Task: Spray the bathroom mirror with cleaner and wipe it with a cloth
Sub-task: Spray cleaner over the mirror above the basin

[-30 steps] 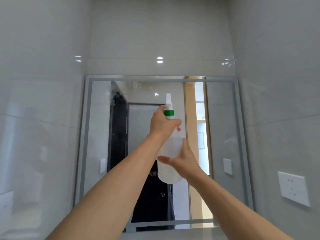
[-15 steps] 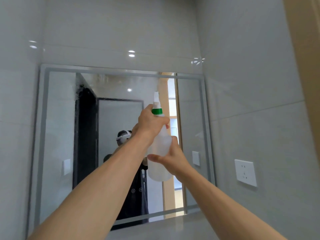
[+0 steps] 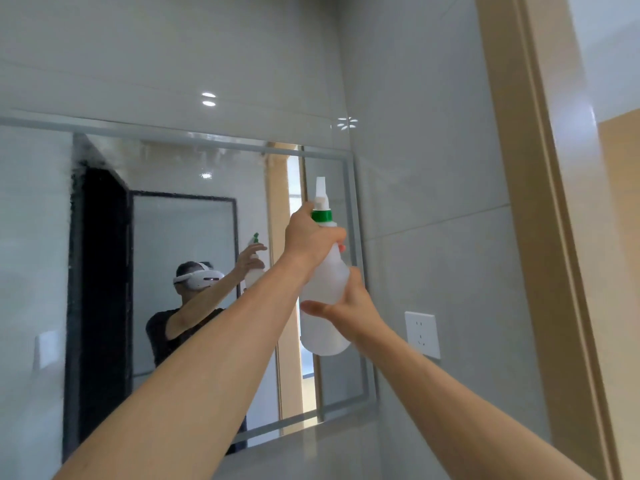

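A frosted-edged wall mirror [image 3: 194,237] fills the left and middle of the head view. I hold a translucent white spray bottle [image 3: 323,289] with a green collar upright before the mirror's right edge. My left hand [image 3: 310,239] grips the bottle's neck and trigger just under the white nozzle. My right hand [image 3: 348,308] grips the bottle's body from the right and below. Fine spray droplets and mist cover the glass along its top and upper left. No cloth is in view.
Grey tiled walls surround the mirror. A white wall socket [image 3: 422,334] sits on the right wall just beyond my right hand. A beige door frame [image 3: 526,202] runs down the far right. The mirror reflects a person, a dark doorway and a white switch.
The view has swung to the right, so the mirror now sits further left and the door frame has come into sight. Both hands have kept their grip on the bottle near the mirror's right edge.
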Demonstrator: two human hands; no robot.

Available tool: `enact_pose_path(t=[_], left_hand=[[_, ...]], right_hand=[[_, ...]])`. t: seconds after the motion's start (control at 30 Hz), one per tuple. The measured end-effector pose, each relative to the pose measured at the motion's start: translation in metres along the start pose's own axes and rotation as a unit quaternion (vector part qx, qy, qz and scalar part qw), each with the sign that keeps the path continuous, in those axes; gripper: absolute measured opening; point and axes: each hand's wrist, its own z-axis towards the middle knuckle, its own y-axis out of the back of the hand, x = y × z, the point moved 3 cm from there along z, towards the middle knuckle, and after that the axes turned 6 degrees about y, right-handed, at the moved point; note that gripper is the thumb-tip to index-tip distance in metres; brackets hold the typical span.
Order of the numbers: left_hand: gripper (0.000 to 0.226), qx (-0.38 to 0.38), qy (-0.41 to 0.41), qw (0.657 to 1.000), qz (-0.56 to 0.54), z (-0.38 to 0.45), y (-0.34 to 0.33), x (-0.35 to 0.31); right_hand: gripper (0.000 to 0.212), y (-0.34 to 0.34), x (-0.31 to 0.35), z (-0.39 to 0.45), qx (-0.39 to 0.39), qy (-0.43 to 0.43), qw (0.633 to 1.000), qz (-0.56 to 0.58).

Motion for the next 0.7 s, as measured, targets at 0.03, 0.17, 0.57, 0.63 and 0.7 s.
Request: enact_pose_path(t=[0.03, 0.17, 0.57, 0.63, 0.7], left_hand=[[0.038, 0.000, 0.000, 1.000, -0.005, 0.000, -0.006, 0.000], [0.034, -0.011, 0.001, 1.000, -0.023, 0.000, -0.024, 0.000], [0.044, -0.002, 0.020, 1.000, -0.022, -0.012, -0.026, 0.010], [0.044, -0.005, 0.027, 0.999, -0.023, -0.015, -0.014, 0.017], [0.040, -0.024, 0.027, 0.999, -0.023, -0.017, 0.004, 0.023]], right_hand=[[0.077, 0.006, -0.001, -0.001, -0.002, -0.002, 1.000, -0.001], [0.077, 0.023, -0.007, -0.002, -0.002, -0.007, 1.000, -0.009], [0.077, 0.020, -0.022, -0.012, 0.009, -0.019, 1.000, -0.014], [0.076, 0.008, -0.021, -0.013, 0.020, -0.013, 1.000, -0.019], [0.077, -0.009, -0.016, -0.014, 0.037, -0.002, 0.999, -0.019]])
